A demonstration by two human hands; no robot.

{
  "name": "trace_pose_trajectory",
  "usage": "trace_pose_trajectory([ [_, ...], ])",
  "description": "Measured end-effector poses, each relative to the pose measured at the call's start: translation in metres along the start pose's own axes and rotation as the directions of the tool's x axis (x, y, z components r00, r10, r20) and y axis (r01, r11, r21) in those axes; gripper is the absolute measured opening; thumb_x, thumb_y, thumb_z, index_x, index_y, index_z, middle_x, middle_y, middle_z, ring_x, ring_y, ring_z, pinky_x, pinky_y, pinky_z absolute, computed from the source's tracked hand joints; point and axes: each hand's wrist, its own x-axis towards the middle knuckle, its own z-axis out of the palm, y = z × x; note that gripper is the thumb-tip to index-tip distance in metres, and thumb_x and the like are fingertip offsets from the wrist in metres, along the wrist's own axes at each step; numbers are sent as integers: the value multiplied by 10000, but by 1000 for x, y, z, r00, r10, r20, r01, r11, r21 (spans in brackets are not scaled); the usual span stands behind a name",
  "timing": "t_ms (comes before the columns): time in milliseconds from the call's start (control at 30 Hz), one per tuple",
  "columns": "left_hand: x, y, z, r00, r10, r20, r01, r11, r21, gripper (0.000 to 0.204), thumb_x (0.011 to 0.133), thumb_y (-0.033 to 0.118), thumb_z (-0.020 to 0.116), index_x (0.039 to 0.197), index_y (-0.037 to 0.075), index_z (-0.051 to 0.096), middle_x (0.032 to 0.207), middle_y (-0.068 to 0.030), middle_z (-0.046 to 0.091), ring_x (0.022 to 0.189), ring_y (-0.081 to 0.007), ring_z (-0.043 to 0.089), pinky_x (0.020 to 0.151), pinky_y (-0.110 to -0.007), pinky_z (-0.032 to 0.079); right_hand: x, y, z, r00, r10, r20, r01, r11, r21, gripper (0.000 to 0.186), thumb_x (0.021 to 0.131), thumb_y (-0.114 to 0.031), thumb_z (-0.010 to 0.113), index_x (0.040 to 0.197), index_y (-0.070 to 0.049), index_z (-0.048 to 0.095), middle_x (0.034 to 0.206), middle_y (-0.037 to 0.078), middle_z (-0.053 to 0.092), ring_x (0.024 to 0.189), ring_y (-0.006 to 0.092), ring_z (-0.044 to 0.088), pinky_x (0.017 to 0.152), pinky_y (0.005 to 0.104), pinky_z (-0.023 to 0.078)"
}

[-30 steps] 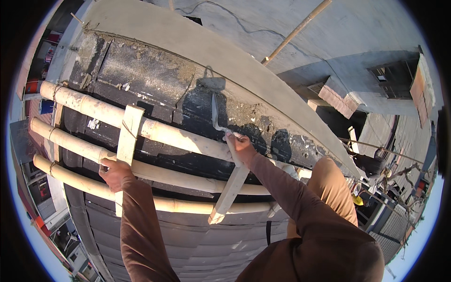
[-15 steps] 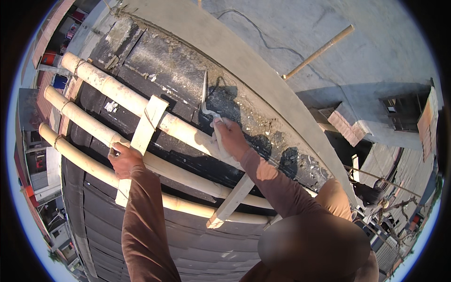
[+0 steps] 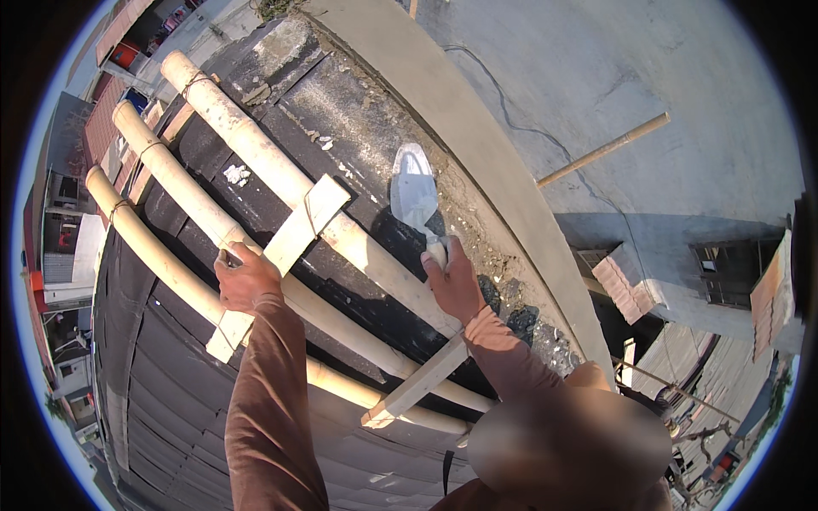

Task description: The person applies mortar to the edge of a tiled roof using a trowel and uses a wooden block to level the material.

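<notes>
My right grip (image 3: pixel 456 277) is wrapped round the trowel (image 3: pixel 417 203) by its handle (image 3: pixel 437 253), leaving the blade (image 3: pixel 413 180) free; my left grip (image 3: pixel 249 281) clasps the middle pole (image 3: pixel 181 181), likely for steadiness.

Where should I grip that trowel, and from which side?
Probably the trowel is best taken by its pale handle, from the near side, where the right hand holds it: the broad, flat blade points away from the wearer, leaving the handle end nearest.
</notes>
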Motion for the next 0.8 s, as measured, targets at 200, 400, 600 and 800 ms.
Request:
trace_pose_trajectory([
  [200, 3, -3, -1, 1000, 12, 24, -11, 1000, -18, 561, 989, 520, 501, 1286, 84, 692, 1145, -152, 763, 1097, -328, 705, 1024, -447, 450, 85, -59, 7, 953, -299, 50, 290, 854, -433, 433, 953, -134, 601, 1367, -66, 492, 1214, 268, 613, 999, 488, 666, 830, 561, 533],
  [400, 2, -6, 4, 999, 37, -3, -37, 999, -40, 547, 990, 505, 535, 1304, 82, 681, 1143, -145, 755, 1116, -295, 685, 1092, -401, 363, 110, -50, 15, 922, -379, -74, 278, 785, -554, 514, 955, -87, 633, 1450, -49, 499, 1130, 258, 575, 988, 469, 621, 838, 510, 521],
  [600, 5, -7, 6, 1000, 21, 16, -20, 998, -59, 507, 985, 474, 546, 1286, 90, 683, 1216, -125, 727, 1154, -275, 645, 1124, -422, 331, 152, -35, 30, 899, -431, -73, 282, 699, -658, 512, 992, -164, 623, 1477, -57, 500, 1146, 261, 561, 968, 458, 643, 833, 514, 536],
  [800, 6, -9, 2, 999, 35, 14, -34, 997, -66, 491, 985, 453, 550, 1267, 73, 681, 1183, -132, 733, 1136, -270, 652, 1121, -418, 331, 192, -68, 60, 918, -389, -75, 255, 726, -638, 515, 997, -178, 614, 1489, -74, 503, 1172, 288, 577, 1021, 485, 638, 887, 528, 533],
])
